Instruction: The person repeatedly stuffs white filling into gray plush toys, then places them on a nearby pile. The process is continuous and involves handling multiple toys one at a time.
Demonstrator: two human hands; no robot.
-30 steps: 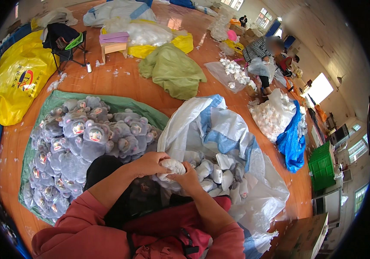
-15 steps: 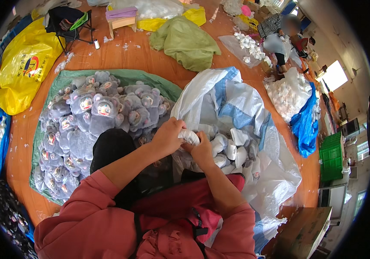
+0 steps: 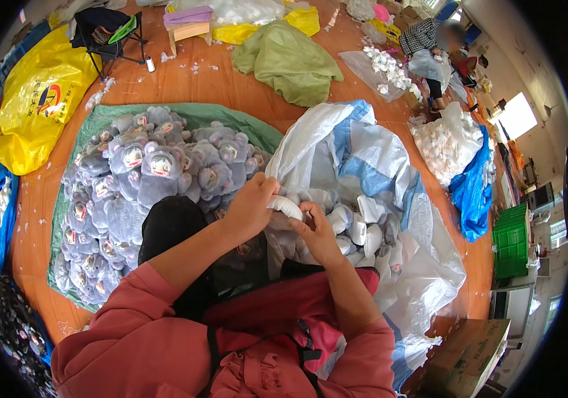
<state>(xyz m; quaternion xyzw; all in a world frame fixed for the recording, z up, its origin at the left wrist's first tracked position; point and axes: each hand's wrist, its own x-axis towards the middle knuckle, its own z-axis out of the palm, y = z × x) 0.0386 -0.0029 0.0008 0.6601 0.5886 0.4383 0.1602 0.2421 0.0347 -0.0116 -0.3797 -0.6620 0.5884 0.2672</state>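
Between my hands is a small curved white fabric piece (image 3: 285,205), puffed and rounded; its far side is hidden. My left hand (image 3: 251,207) pinches its left end, fingers closed. At its right end my right hand (image 3: 318,233) has bent fingers and thumb closed on the edge. Just beyond and to the right, an open white-and-blue woven sack (image 3: 370,156) holds several similar white and grey stuffed pieces (image 3: 357,229). To my left lies a large heap of grey plush dolls (image 3: 125,205) with printed faces and round ears, on a green sheet (image 3: 231,119).
A yellow bag (image 3: 39,99) and a folding chair (image 3: 108,33) are at the far left. Ahead lies an olive cloth (image 3: 290,60). On the right are a clear bag of white pieces (image 3: 446,142), a green crate (image 3: 511,242) and a cardboard box (image 3: 469,358). Another person (image 3: 423,46) bends at the far right.
The white piece has shifted slightly left, with my left hand moving up a little. My right hand has moved slightly right, its fingers now spread further apart along the piece's edge.
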